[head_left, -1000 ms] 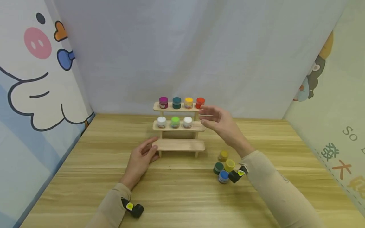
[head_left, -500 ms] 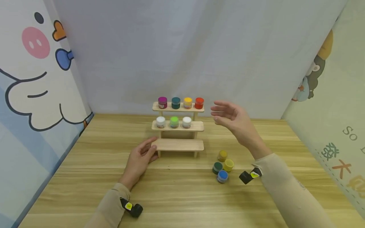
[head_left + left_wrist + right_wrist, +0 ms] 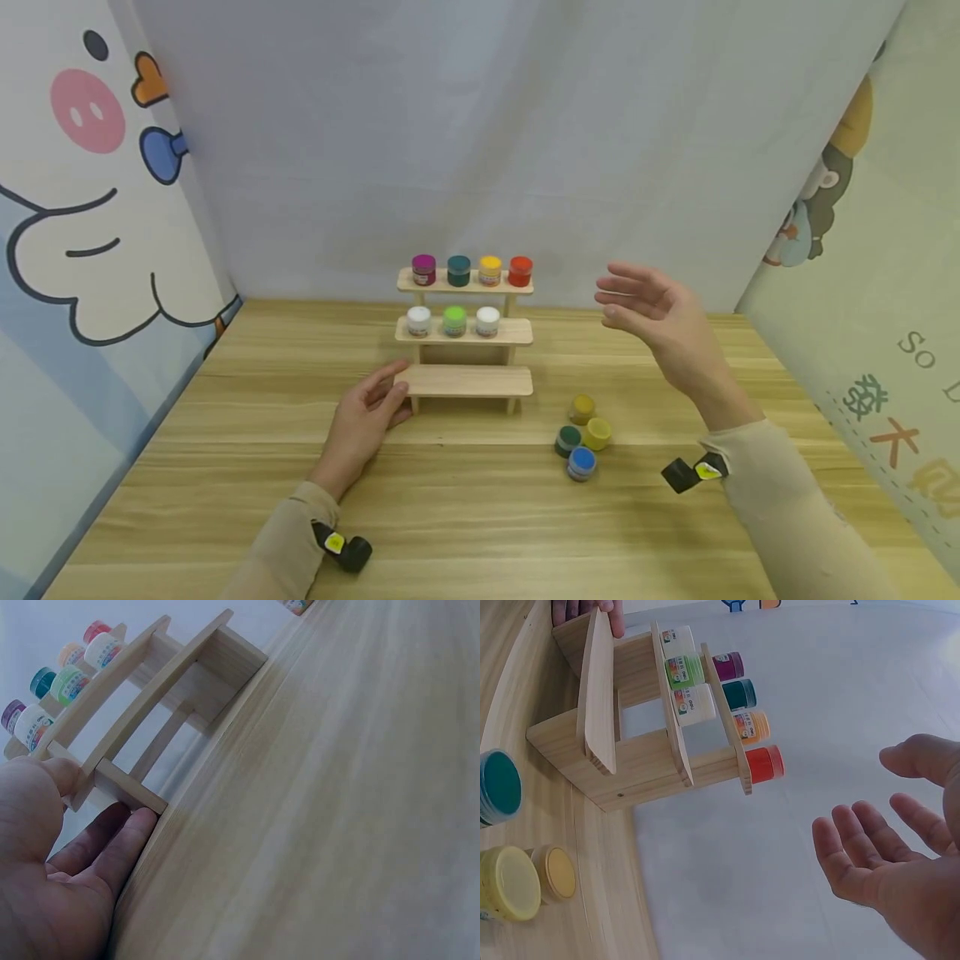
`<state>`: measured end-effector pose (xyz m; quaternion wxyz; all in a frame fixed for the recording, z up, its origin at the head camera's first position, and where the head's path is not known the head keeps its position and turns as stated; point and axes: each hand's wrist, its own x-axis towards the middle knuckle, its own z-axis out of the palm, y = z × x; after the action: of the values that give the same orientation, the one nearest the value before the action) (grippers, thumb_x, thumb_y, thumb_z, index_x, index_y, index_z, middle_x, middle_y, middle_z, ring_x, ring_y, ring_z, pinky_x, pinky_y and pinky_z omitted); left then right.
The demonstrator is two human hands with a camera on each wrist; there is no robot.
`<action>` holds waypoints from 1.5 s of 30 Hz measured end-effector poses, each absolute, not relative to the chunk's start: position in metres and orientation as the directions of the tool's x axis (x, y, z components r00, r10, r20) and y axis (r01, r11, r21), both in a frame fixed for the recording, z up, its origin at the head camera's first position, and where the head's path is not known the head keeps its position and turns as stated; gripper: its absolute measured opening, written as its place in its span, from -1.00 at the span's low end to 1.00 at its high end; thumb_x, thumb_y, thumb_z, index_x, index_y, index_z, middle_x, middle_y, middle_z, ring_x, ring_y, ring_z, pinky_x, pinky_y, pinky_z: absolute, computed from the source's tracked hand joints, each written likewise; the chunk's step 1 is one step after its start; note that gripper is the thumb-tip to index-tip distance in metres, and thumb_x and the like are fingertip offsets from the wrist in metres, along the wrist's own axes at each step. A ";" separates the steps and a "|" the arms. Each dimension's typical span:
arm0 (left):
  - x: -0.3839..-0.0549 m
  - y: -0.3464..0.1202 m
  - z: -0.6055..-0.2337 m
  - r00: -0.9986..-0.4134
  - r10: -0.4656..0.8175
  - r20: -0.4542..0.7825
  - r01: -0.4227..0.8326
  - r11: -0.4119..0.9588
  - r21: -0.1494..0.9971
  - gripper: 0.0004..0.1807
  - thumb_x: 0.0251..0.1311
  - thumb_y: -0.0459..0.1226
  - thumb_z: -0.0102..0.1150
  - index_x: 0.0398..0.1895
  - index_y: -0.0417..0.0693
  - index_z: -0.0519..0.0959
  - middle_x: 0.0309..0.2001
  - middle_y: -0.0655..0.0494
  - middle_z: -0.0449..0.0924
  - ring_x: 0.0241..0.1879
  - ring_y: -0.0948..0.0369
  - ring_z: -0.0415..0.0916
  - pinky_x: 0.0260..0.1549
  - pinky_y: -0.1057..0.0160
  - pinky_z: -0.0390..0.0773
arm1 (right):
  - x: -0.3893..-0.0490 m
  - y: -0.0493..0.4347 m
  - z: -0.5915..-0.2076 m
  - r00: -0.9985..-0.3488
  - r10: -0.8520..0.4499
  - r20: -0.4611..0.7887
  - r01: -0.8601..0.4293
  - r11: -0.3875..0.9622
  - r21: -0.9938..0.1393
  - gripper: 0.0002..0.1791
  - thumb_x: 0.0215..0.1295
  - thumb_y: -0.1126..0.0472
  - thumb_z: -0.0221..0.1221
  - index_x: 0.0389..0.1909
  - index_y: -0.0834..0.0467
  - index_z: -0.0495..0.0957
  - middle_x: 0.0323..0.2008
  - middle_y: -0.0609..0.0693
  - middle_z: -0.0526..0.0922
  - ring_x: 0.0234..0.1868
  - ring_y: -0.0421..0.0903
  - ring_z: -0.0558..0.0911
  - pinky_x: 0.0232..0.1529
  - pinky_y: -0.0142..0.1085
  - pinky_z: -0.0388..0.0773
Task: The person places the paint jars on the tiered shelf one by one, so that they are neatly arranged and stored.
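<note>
A three-tier wooden display stand [image 3: 465,381] stands on the table. My left hand [image 3: 360,425] holds the left end of its lowest tier, thumb on the board and fingers against the side support in the left wrist view. On the top tier are several paint jars: purple [image 3: 423,270], teal [image 3: 458,271], orange-yellow [image 3: 490,271] and red [image 3: 520,272]. The middle tier carries a white jar [image 3: 418,322], a light green jar [image 3: 454,322] and another white jar [image 3: 487,322]. My right hand [image 3: 667,325] hovers right of the stand, fingers spread and relaxed, holding nothing.
Right of the stand, several more jars cluster on the table: ochre [image 3: 582,408], yellow [image 3: 597,433], dark green [image 3: 567,441] and blue [image 3: 581,463]. A pale curtain [image 3: 480,150] hangs behind. Printed panels flank both table sides.
My right hand has moved rightward, away from the stand's right end and the red jar. The left hand keeps its hold on the stand, and the jars stay in place.
</note>
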<state>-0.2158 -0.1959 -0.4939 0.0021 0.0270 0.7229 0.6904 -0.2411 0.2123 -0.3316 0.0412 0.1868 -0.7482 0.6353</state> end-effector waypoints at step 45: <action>-0.215 -0.195 -0.491 -0.999 0.039 0.026 0.027 0.043 0.999 -0.49 0.72 -0.24 0.18 0.64 0.06 0.50 0.43 -0.30 0.56 0.38 -0.06 0.63 0.19 0.25 0.80 | -0.215 0.256 -0.384 -0.952 -0.194 0.236 -0.264 0.135 -0.955 -0.45 0.60 0.33 0.35 0.52 0.22 0.51 0.27 -0.04 0.74 0.27 -0.14 0.76 0.22 -0.35 0.80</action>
<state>-0.2148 -0.1955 -0.4915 0.0041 0.0228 0.7220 0.6915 -0.2154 0.2558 -0.3837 0.0274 0.1522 -0.7527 0.6399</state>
